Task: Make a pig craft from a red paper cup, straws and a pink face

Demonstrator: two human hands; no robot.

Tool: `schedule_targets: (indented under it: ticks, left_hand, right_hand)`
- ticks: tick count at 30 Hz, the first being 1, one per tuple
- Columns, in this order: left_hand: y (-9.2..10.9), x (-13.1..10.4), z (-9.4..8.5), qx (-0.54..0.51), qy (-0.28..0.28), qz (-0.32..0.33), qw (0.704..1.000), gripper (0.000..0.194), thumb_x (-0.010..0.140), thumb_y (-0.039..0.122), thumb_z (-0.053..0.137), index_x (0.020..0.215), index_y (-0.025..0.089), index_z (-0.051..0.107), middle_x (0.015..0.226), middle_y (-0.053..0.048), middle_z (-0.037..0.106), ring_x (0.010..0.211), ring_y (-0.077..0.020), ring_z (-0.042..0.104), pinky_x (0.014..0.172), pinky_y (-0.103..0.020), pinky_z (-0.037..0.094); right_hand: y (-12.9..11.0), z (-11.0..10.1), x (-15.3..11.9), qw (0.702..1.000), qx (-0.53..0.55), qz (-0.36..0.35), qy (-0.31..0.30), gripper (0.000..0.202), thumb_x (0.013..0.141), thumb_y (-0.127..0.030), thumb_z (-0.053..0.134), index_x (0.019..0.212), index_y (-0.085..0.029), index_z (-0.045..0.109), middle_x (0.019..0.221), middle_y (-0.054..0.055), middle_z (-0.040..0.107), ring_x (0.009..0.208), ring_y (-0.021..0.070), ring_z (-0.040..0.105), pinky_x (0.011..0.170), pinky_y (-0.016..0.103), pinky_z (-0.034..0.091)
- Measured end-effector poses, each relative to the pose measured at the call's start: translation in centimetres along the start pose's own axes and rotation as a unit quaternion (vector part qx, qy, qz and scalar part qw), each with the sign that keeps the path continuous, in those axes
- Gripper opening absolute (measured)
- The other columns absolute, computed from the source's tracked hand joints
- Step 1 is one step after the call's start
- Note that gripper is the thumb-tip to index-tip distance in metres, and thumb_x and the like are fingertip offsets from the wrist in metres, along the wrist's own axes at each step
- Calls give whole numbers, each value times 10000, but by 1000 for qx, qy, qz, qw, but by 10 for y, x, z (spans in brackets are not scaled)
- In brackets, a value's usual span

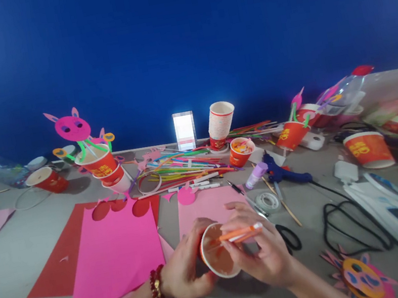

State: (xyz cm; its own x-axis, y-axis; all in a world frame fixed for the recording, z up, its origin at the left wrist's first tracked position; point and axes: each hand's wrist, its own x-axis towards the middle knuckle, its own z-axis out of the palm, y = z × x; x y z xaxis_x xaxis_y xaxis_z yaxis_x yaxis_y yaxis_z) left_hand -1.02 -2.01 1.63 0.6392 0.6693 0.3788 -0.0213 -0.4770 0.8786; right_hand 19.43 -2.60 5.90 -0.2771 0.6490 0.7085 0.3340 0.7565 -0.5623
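My left hand [184,270] is wrapped around a paper cup [219,263], whose white rim and open mouth face up towards me. Between the fingers and thumb of my right hand [265,253] is an orange-and-white stick-like piece [239,234], perhaps more than one; its kind is unclear. It lies across the cup's mouth, with its left end over or inside the cup. Under and beyond my hands lies a light pink sheet [209,206]. Black-handled scissors [292,238] lie partly hidden beside my right hand.
Bright pink paper [115,251] overlaps red paper [55,272] on the left. Pipe cleaners [183,167] and markers lie beyond. A blue glue gun [284,172], a tape roll [268,202] and a black cable [347,225] are to the right. Stacked cups [221,119] stand at the back.
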Motion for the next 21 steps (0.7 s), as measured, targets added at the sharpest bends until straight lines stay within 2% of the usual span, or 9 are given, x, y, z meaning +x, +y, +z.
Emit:
schedule_targets:
  ticks: [4, 7, 12, 16, 21]
  left_hand:
    - [-5, 0, 5, 8, 83, -3, 997, 670, 751, 303, 763, 1298, 254, 379, 1245, -133, 520, 1189, -313, 548, 997, -461, 482]
    - [-8, -3, 8, 3, 112, -31, 993, 731, 744, 289, 803, 1316, 292, 347, 1295, -119, 506, 1193, -298, 577, 970, -431, 518]
    - [-9, -7, 6, 53, 70, -45, 995, 885, 768, 264, 755, 1472, 285, 219, 1395, -151, 461, 1268, -334, 531, 1027, -472, 488]
    - [-8, -4, 2, 36, 34, -16, 999, 733, 783, 253, 662, 1436, 219, 331, 1381, -164, 460, 1313, -356, 458, 1108, -540, 387]
    - [-6, 0, 3, -3, 44, -8, 999, 693, 744, 220, 679, 1362, 225, 364, 1299, -148, 474, 1242, -331, 493, 1061, -511, 426]
  right_hand:
    - [-2, -4, 2, 996, 8, 49, -74, 194, 794, -88, 598, 924, -231, 622, 756, 11, 681, 704, 197, 635, 985, 512, 485]
    - [-3, -6, 3, 993, 8, 75, -88, 162, 810, -106, 566, 894, -235, 617, 747, 7, 652, 721, 202, 622, 1006, 513, 451]
    - [-4, -2, 3, 994, -5, 85, -73, 166, 820, -97, 563, 881, -246, 601, 738, -6, 643, 719, 197, 608, 1023, 505, 418]
    - [-5, 0, 3, 993, -8, 90, -71, 184, 805, -80, 578, 879, -248, 584, 760, -8, 653, 734, 196, 614, 1026, 500, 411]
    - [-4, -1, 4, 995, 15, 85, -57, 168, 824, -86, 595, 871, -247, 577, 770, -13, 668, 747, 188, 626, 972, 460, 445]
